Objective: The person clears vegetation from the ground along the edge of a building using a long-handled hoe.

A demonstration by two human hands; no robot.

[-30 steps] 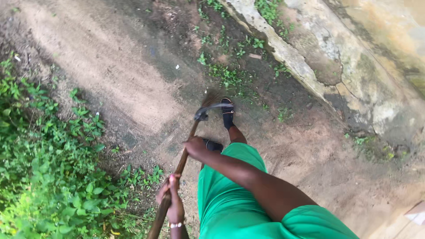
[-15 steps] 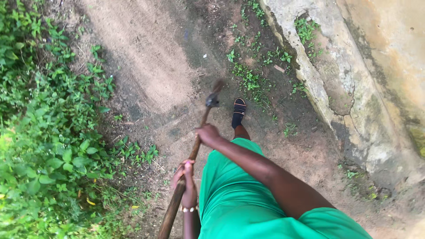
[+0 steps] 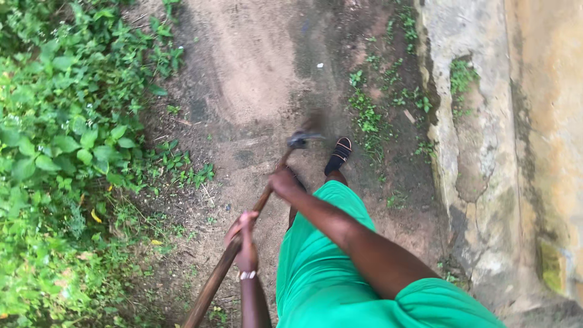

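You had both hands wrapped around the wooden handle [image 3: 234,252] of a hoe, which ran up from the bottom edge toward the bare dirt path [image 3: 255,67]. Your right hand [image 3: 283,181] gripped it high, near the metal head [image 3: 302,139] (blurred, so its shape is hard to make out), and your left hand [image 3: 245,243], a beaded bracelet [image 3: 246,275] at its wrist, closed on it lower down. The head sat just beside your black sandal [image 3: 339,155], over the soil. Leafy weeds [image 3: 67,140] filled the left side; a cracked concrete wall [image 3: 486,152] ran along the right.
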